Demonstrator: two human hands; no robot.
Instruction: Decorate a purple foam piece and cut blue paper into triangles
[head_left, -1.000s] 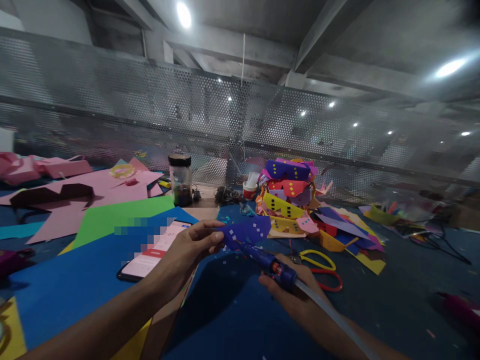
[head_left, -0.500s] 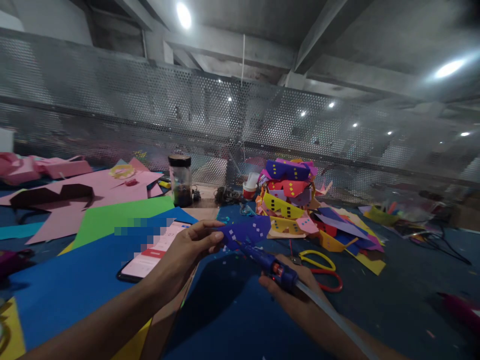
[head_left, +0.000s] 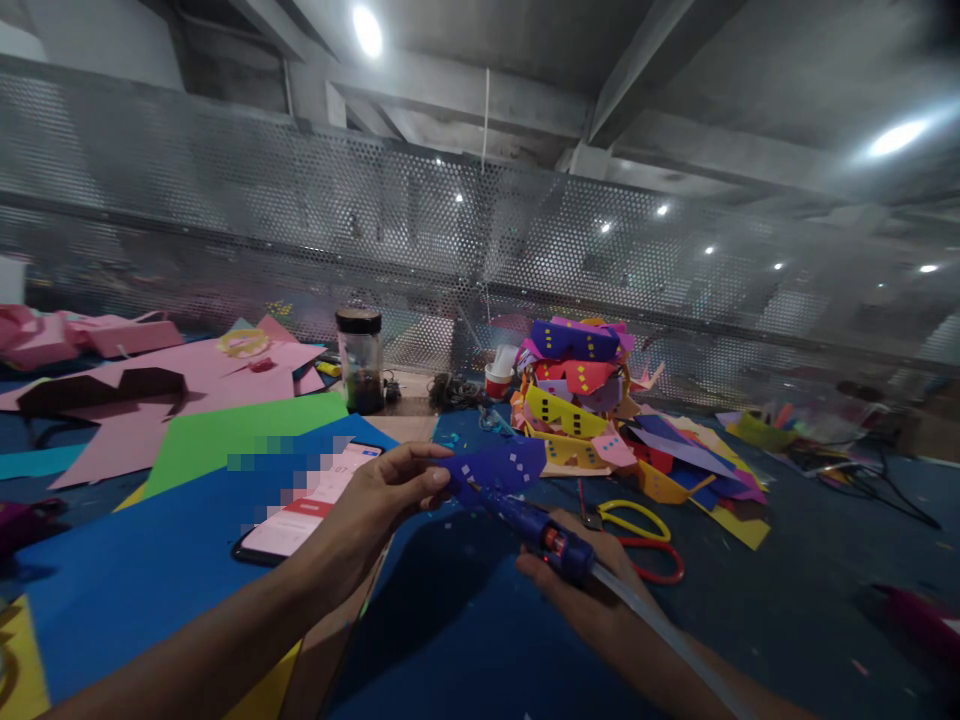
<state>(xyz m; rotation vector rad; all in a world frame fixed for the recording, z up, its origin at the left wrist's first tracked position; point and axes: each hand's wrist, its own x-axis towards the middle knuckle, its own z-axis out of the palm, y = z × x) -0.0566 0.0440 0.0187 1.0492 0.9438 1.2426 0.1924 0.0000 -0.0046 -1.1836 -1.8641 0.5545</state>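
Note:
Between thumb and fingers, my left hand [head_left: 409,482] pinches one end of a purple paper piece [head_left: 499,466] dotted with small pale squares. My right hand [head_left: 581,580] is wrapped round a blue glue gun [head_left: 544,535], a long clear glue stick [head_left: 660,630] running out of its back. The gun's nozzle points up and left and lies at the lower edge of the purple paper; whether it touches cannot be made out. Just beyond my right hand lie scissors [head_left: 637,520] with one yellow and one red handle loop. A phone [head_left: 311,510] rests left of my left forearm.
A pile of decorated coloured paper shapes [head_left: 574,400] stands behind the purple paper. Further left are a dark-lidded jar [head_left: 360,360], a green sheet [head_left: 247,435], a large blue sheet [head_left: 142,560] and pink paper [head_left: 217,375]. A perforated metal screen [head_left: 300,230] borders the table's far side.
The purple paper has tilted slightly and its free end has shifted a little to the right. Both hands keep their hold and have barely moved.

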